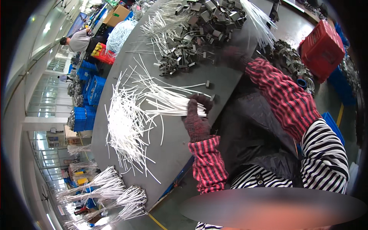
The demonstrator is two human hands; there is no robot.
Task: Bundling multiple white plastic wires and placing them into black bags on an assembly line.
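My left hand [197, 119], in a dark knitted glove, is closed around a bundle of white cables [168, 100]. The strands run out leftward over the dark grey table [174, 145]. Small grey block-like ends [207, 84] show on a couple of strands just above that hand. My right hand [235, 57], gloved as well, is smeared by motion beside a heap of grey metal box-shaped pieces [214, 19]; its fingers cannot be made out. Left of the held bundle lies a large loose pile of white cables [128, 122].
More white cables [258, 23] lie at the table's far right edge. Hanging cable bundles [103, 184] stand past its left end. A red crate [322, 50] and tangled metal parts [289, 61] are to the right. Blue crates [85, 118] and a person [79, 40] are farther left.
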